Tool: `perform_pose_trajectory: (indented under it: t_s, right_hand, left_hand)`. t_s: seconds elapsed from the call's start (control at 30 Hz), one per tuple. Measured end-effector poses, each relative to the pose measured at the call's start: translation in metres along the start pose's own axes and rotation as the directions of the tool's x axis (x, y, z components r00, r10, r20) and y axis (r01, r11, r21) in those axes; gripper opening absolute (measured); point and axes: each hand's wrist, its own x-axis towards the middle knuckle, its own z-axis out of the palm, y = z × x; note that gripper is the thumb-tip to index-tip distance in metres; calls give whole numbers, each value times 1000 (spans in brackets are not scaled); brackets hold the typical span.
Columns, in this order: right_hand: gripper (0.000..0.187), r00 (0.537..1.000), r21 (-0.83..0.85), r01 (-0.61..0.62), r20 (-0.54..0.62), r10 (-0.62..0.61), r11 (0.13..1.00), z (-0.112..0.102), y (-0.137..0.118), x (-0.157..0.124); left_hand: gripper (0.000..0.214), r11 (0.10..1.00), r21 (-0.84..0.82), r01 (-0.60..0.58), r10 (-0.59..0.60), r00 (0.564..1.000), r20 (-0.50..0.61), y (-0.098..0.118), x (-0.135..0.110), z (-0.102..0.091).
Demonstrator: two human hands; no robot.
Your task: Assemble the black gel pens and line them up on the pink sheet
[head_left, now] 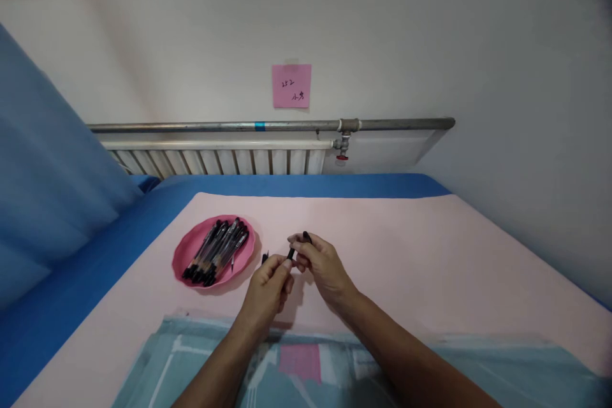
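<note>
My left hand (269, 287) and my right hand (319, 264) meet over the pink sheet, fingers pinched on a black pen (291, 254). The left hand grips one end, whose dark tip shows beside the thumb. The right hand closes on the other end, its black top poking above the fingers. Whether the cap is on or off is hidden by the fingers. To the left, a pink plate (187, 250) holds several black pens (217, 252) lying side by side.
The pink sheet (430, 255) lies over a blue cover (71, 293). A teal patterned cloth (310, 370) lies at the near edge. Behind are a white radiator (215, 161), a metal pipe (268, 125) and a pink note (291, 85) on the wall. A blue curtain (43, 178) hangs left.
</note>
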Motion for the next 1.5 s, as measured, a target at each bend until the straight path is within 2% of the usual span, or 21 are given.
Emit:
perform_pose_trajectory:
  t_s: [0.17,0.33,0.53,0.67,0.77,0.83,0.97,1.03,1.2,1.37,1.5]
  right_hand:
    - [20,998,-83,16,-52,-21,996,0,-2,-1]
    - [18,1000,-29,2,4,-2,1000,0,-4,0]
    - [19,999,-140,23,-32,-28,990,0,-4,-2]
    - [15,1000,-133,14,14,-13,991,0,-7,-3]
    - [18,1000,-124,12,-14,-14,992,0,-6,-2]
    - [16,1000,-78,5,-17,-6,997,0,-4,-1]
    - [14,997,65,-53,56,49,996,-1,-1,0]
    - [14,996,55,-69,63,65,996,-1,0,0]
    - [19,999,-39,-30,-22,29,999,1,-2,-2]
    - [14,998,162,-57,-7,59,985,-2,-1,4]
    - [15,990,280,30,-144,11,959,-8,-2,10]
  left_hand:
    - [27,999,26,-29,29,1000,8,0,1,1]
    - [26,999,29,-20,20,1000,-3,1,-1,2]
    - [28,999,22,-31,31,999,-19,1,-1,0]
    - [28,998,51,-38,40,999,-33,-1,1,-1]
    - [28,994,81,-68,70,997,-24,-2,1,-1]
    - [27,993,94,-72,73,997,-17,-3,1,-1]
    - [26,992,106,-62,65,998,-23,-2,0,-1]
    - [27,991,116,-60,64,997,-31,-1,0,-1]
    - [27,986,141,-85,91,995,-32,-3,0,-2]
    - [30,989,136,-50,54,998,-23,-3,1,-1]
    - [32,990,136,-47,50,999,-18,-3,2,-1]
